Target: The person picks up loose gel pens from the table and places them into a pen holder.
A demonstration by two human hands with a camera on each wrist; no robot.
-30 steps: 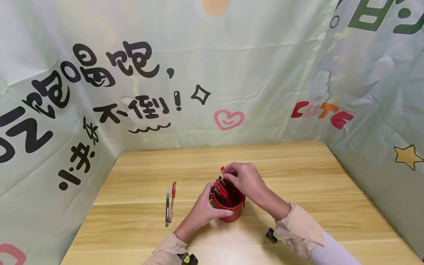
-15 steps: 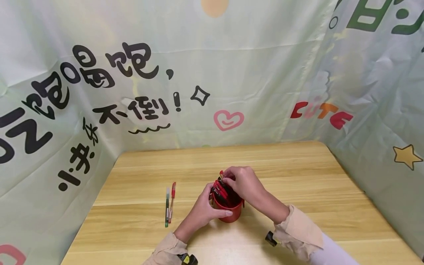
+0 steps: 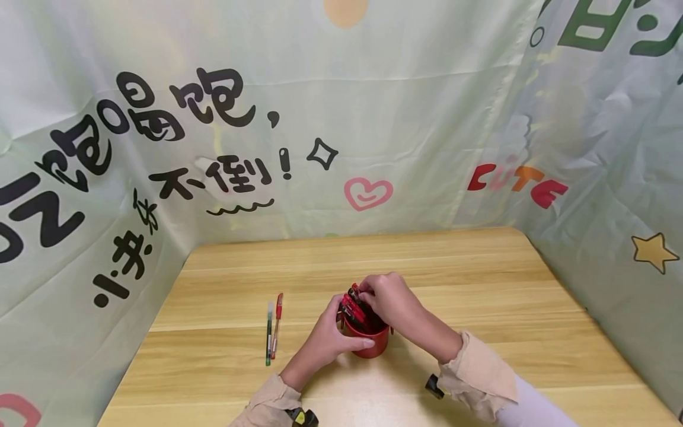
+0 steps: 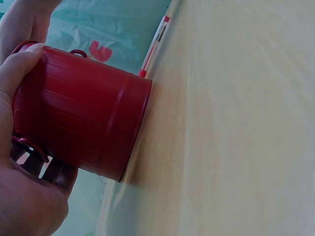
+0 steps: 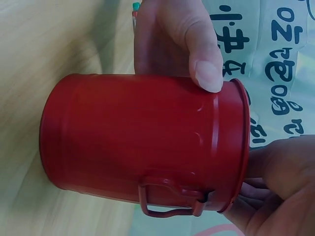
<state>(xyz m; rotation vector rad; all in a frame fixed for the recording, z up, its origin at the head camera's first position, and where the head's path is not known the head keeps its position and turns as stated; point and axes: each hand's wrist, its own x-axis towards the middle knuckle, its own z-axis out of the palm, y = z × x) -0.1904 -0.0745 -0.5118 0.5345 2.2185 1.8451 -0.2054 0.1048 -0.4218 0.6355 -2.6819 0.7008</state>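
A red metal bucket (image 3: 370,343) with small side handles stands upright on the table. My left hand (image 3: 326,338) grips it from the left, thumb (image 5: 209,73) across the outside near the rim. Several red and black pens (image 3: 354,309) lean inside, against the rim's left side. My right hand (image 3: 393,299) is over the bucket's mouth, its fingers pinching a red-topped pen (image 3: 354,287) among them; the pen's lower part is hidden. In the right wrist view, my right fingers (image 5: 256,189) are partly hidden behind the rim.
Left of the bucket, a green-ended pen (image 3: 269,335) and a red-capped pen (image 3: 278,323) lie side by side on the wooden table (image 3: 224,279). Printed cloth (image 3: 405,130) hangs behind the table and along its sides.
My right hand has moved down and slightly left, and the red-topped pen it pinches has sunk lower into the bucket. My left hand has kept its grip in place.
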